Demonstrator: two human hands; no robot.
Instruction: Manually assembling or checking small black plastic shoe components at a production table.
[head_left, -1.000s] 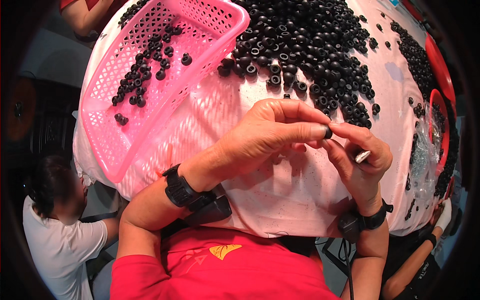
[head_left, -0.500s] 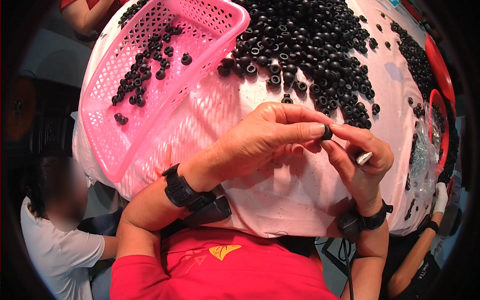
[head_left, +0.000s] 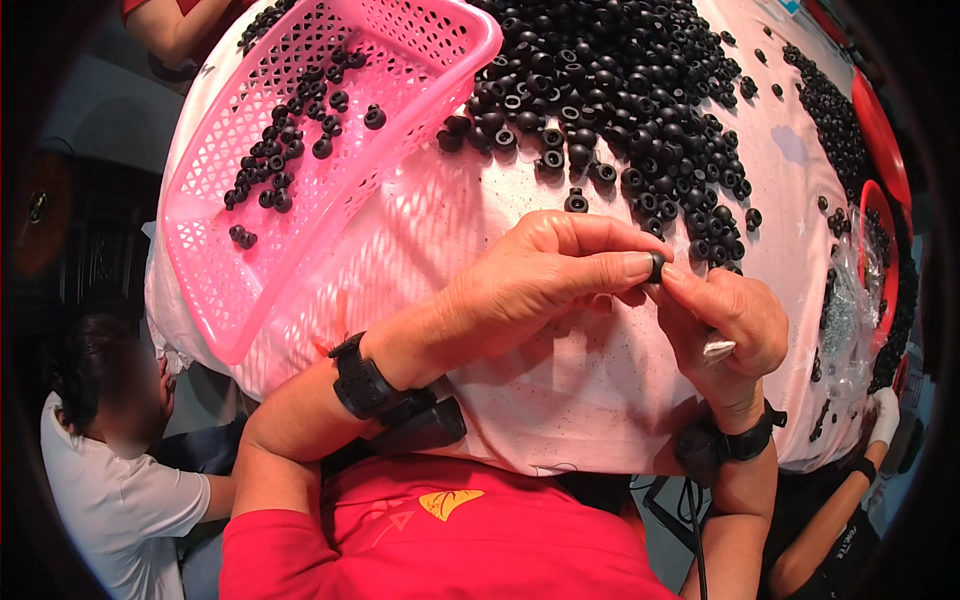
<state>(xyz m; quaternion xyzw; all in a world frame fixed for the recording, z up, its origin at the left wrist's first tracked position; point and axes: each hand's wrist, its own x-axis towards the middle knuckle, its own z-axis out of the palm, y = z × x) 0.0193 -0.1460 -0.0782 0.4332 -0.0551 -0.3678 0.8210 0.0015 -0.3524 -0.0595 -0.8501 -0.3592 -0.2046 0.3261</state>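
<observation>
My left hand pinches a small round black cap-like piece between thumb and fingertips, above the near middle of the table. From the right, the fingertips of my right hand meet the same piece. Tucked in the curled fingers of that hand is a slim object with a pale, silvery end; the rest of it is hidden. Just beyond my hands spreads a large pile of similar black pieces, several showing a ring-shaped open end. One stray black piece lies near my left hand.
A pink perforated basket stands at left with several black pieces inside. Red trays and a clear plastic bag line the right edge. A person in white sits at left; another person's gloved hand is at right.
My right hand has turned and closed in around the black piece, and the pale end in its fingers has tilted. My left hand stays almost where it was.
</observation>
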